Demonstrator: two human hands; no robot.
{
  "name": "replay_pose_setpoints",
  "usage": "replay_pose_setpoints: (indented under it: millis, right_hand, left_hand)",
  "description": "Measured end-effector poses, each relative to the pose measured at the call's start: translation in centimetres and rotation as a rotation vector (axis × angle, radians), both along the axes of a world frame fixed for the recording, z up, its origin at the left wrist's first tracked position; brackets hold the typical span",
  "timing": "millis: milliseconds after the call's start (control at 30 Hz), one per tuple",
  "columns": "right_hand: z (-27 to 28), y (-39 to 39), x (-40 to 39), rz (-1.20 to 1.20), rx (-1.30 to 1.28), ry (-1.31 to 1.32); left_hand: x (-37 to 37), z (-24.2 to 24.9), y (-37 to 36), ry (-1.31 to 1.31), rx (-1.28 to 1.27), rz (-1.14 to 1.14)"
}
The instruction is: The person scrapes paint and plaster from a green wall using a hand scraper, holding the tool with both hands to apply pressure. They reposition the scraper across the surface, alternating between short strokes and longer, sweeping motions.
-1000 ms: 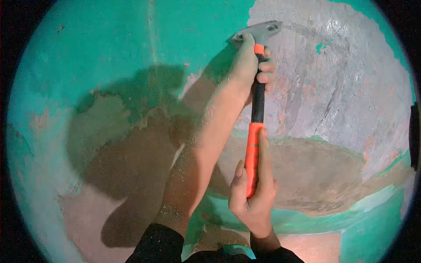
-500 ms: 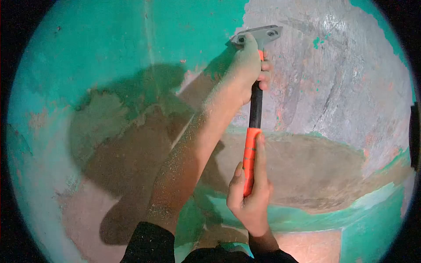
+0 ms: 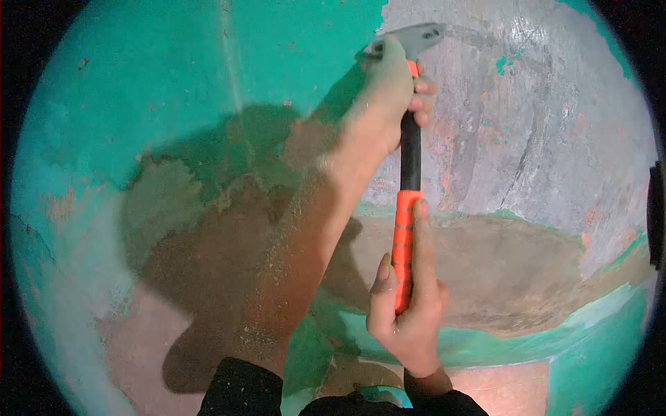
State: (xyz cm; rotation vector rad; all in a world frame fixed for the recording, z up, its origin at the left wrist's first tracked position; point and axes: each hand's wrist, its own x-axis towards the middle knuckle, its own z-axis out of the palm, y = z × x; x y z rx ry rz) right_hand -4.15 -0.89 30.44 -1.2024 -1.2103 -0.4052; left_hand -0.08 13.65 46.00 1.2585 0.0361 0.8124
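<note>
Head view: both hands [image 3: 392,83] [image 3: 415,319] around long scraper [image 3: 411,158], banded orange grip [image 3: 403,236], patchy wall [image 3: 499,145] behind.

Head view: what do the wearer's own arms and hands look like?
The left hand and right hand show no gloves. The left sleeve and right sleeve are black; the left one leaves much of the forearm bare, dotted with pale specks.

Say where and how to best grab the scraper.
Probably the orange handle, from below: it's the long lower end, near upright in view, with the wide grey head at the far end. The right grip holds it there, index finger laid along it. For a second hold, take the shaft just under the head from the left, like the left grip.
</note>
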Motion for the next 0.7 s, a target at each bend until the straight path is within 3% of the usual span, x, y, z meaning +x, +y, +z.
replay_pose_setpoints:
  millis: [233,367,500,700]
  right_hand:
    - [1.6,-0.7,0.0,-0.007,-0.034,-0.014]
    - [0.1,-0.2,-0.1,-0.02,0.004,-0.007]
    - [2.3,0.2,0.5,-0.021,0.0,-0.009]
    - [1.8,-1.1,-0.5,0.035,-0.055,0.066]
  left_hand:
    - [-0.1,1.8,-0.1,-0.05,-0.088,-0.104]
    - [-0.4,0.0,0.1,0.002,-0.048,-0.099]
    - [0.1,3.1,0.3,-0.091,-0.041,-0.064]
    - [0.1,1.7,0.1,-0.029,-0.067,-0.042]
